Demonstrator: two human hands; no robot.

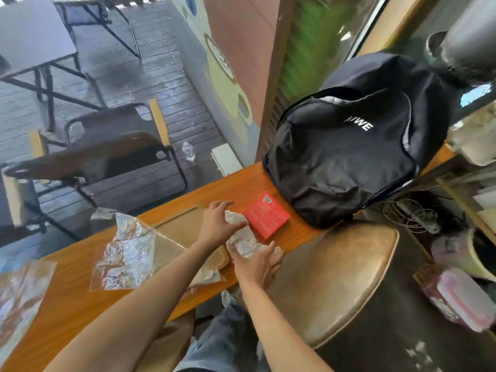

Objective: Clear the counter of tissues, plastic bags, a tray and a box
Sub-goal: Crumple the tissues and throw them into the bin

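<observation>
A long wooden counter (80, 299) is being cleared. A black backpack (346, 157) is being kept at its far end, with a red box (267, 215) lying just beside it. A tan tray (177, 226) is sitting mid-counter, partly covered by a clear plastic bag (126, 253); another plastic bag (18, 299) is lying toward the near end. Crumpled tissues (241, 237), between tray and box, are being gathered: the left hand (218, 220) is curled, pinching them, while the right hand (257, 264) is being pressed against them with fingers spread.
</observation>
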